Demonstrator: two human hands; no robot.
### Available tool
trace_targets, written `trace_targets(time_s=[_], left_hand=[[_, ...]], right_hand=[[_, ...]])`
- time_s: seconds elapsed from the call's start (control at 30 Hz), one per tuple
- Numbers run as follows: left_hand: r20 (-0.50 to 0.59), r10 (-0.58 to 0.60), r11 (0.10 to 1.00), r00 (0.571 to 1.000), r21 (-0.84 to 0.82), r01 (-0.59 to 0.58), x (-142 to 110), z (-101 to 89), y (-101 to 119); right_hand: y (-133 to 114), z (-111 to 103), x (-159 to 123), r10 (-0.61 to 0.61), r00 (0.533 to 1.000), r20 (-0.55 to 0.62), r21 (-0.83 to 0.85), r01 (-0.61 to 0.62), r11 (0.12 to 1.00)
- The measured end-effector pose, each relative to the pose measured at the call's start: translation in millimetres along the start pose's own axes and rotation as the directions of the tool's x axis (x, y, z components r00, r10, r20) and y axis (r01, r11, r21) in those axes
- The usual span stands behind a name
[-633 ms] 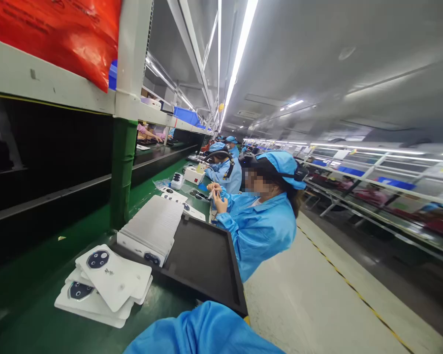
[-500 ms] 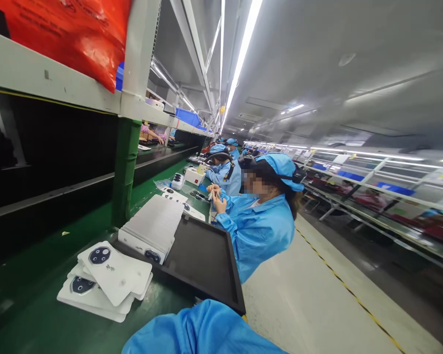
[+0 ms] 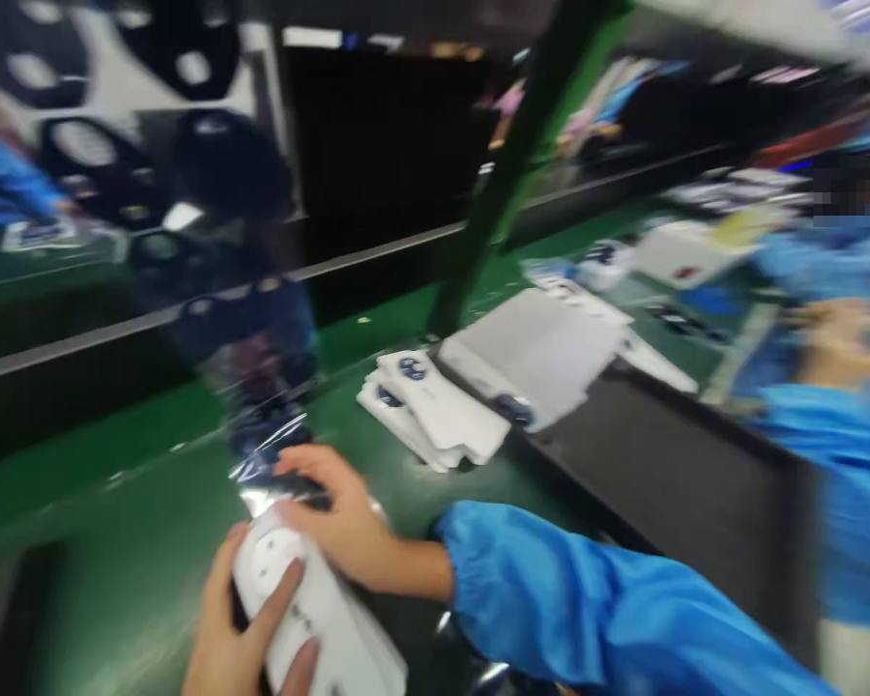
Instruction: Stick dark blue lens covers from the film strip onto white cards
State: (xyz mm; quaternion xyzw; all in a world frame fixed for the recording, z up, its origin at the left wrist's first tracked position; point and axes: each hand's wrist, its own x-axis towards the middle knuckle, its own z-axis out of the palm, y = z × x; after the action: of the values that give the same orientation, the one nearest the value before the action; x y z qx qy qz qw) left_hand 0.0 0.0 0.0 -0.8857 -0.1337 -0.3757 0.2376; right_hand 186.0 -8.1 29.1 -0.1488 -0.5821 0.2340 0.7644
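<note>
- Nearest, a white cover [image 3: 311, 609] is gripped at the bottom edge of the view, low over the green belt [image 3: 116, 541].
- It is clasped from below and from the left by the left hand [image 3: 239, 638], whose fingers [image 3: 272, 604] are curled across its face, near a round cut-out.
- Its far end is covered by the right hand [image 3: 340, 527], laid palm down with the fingers bent over that end; a blue sleeve [image 3: 587, 599] is seen running from the wrist to the lower right.
- Both hands are closed on the cover, though how tightly cannot be told through the blur.
- Just beyond the right hand, a crumpled clear film [image 3: 268, 454] is seen touching the cover's far end, shining on the belt.
- Farther along the belt, to the right, a small pile of white covers [image 3: 435, 420] is laid flat, each with a dark round camera ring.
- Beside that pile, a longer row of covers [image 3: 536, 353] is stacked on a black tray [image 3: 681, 464], whose rim lies next to the pile.
- A green post [image 3: 507, 184] is seen rising behind the stacks, tilted in the frame.
- At the far right, a co-worker's hand [image 3: 833, 338] and blue sleeve [image 3: 841, 454] are shown, much blurred, well apart from the held cover.
</note>
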Motion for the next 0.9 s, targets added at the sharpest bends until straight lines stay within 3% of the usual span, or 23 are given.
trace_targets(time_s=[0.07,0.17,0.3,0.53,0.77,0.9], left_hand=[[0.009,-0.104,0.994,0.995,-0.027,0.104,-6.9,-3.6,12.5],[-0.001,-0.145,0.987,0.989,-0.074,0.144,-3.5,1.3,20.6],[0.009,-0.142,0.986,0.99,-0.088,0.142,-0.5,2.3,21.4],[0.009,-0.092,0.991,0.996,-0.101,0.092,0.9,-2.4,25.5],[-0.02,-0.101,0.991,0.995,-0.095,0.098,-0.5,5.6,26.4],[-0.001,-0.128,0.987,0.992,-0.096,0.127,-2.5,8.9,25.5]], right_hand=[[-8.4,-6.7,2.6,0.129,0.989,-0.072,0.135,-0.118,0.984],[-18.6,-11.7,4.9,0.361,0.931,-0.049,0.252,-0.339,0.907],[-30.6,-12.0,-6.4,0.513,0.859,0.003,0.168,-0.506,0.846],[-38.2,-22.1,-18.8,0.535,0.844,0.049,-0.018,-0.535,0.845],[-35.0,-25.7,-29.6,0.449,0.892,0.055,-0.195,-0.432,0.881],[-34.1,-27.6,-33.4,0.45,0.893,0.031,-0.183,-0.437,0.881]])
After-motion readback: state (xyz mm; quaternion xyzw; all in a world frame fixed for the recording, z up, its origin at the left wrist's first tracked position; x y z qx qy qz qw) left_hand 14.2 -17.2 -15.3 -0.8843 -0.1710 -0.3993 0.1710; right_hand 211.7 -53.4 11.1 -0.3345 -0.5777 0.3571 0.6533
